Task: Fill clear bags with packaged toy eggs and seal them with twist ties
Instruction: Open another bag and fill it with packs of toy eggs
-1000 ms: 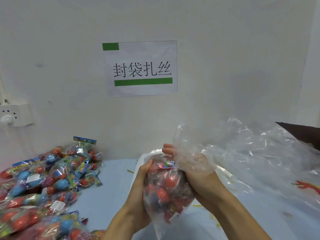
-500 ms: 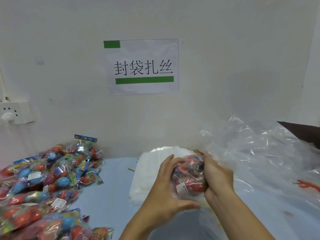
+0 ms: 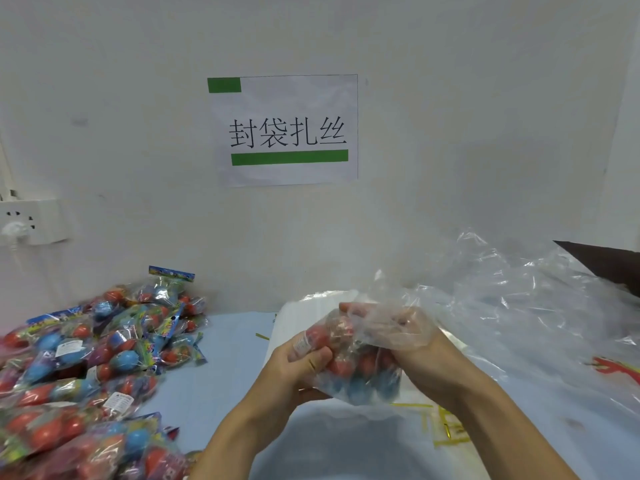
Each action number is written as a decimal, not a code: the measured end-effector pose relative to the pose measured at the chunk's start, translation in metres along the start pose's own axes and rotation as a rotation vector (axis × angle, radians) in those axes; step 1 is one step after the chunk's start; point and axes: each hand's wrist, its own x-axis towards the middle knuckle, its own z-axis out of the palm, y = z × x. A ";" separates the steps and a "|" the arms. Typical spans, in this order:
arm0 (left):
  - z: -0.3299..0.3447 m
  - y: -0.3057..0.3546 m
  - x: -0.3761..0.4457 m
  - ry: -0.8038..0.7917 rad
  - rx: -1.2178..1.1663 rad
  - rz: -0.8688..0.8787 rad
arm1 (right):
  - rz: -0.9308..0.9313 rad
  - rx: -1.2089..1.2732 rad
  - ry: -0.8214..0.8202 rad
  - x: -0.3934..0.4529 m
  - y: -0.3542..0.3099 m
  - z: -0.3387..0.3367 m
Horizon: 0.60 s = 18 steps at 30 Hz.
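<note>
Left hand: my left hand (image 3: 301, 367) curls round the left side of the clear bag (image 3: 360, 368), thumb pressed on the film over a red egg
Right hand: my right hand (image 3: 412, 344) wraps the bag from the right and above, with loose film draped over my fingers (image 3: 356, 311)
Grip: both hands closed on the same bag, holding it just above the tabletop (image 3: 221, 393)
Bag contents: red and blue toy eggs (image 3: 363, 375) packed tight inside; a white label shows near my left thumb
Bag mouth: cannot tell whether it is gathered or tied, the film is crumpled over my right hand
Egg packs: a heap of packaged toy eggs (image 3: 86, 362) lies on the tabletop to my left, well apart from the bag
Twist ties: yellow twist ties (image 3: 446, 426) lie on the tabletop under my right forearm; one more (image 3: 262, 337) sits beside the white stack of flat bags (image 3: 294, 327)
Loose plastic: a big crumpled clear sheet (image 3: 519, 306) to my right
Wall: a paper sign (image 3: 287, 131) with green bars; a socket (image 3: 31, 221) at far left
</note>
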 end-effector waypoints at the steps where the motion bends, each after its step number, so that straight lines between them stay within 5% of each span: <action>1: -0.001 0.000 0.001 -0.022 0.001 -0.024 | 0.005 0.001 -0.050 -0.002 -0.001 -0.004; 6: 0.003 0.004 0.000 0.126 0.132 -0.023 | 0.072 0.012 -0.096 -0.002 0.002 -0.018; 9: 0.013 0.011 -0.001 0.243 0.528 0.120 | 0.081 -0.118 0.027 -0.002 0.002 -0.016; 15: 0.048 0.033 -0.001 0.003 0.719 0.097 | 0.092 -0.407 -0.061 -0.003 0.009 -0.007; 18: 0.057 0.032 0.011 0.057 0.809 0.119 | 0.087 -0.510 -0.066 -0.002 0.012 0.000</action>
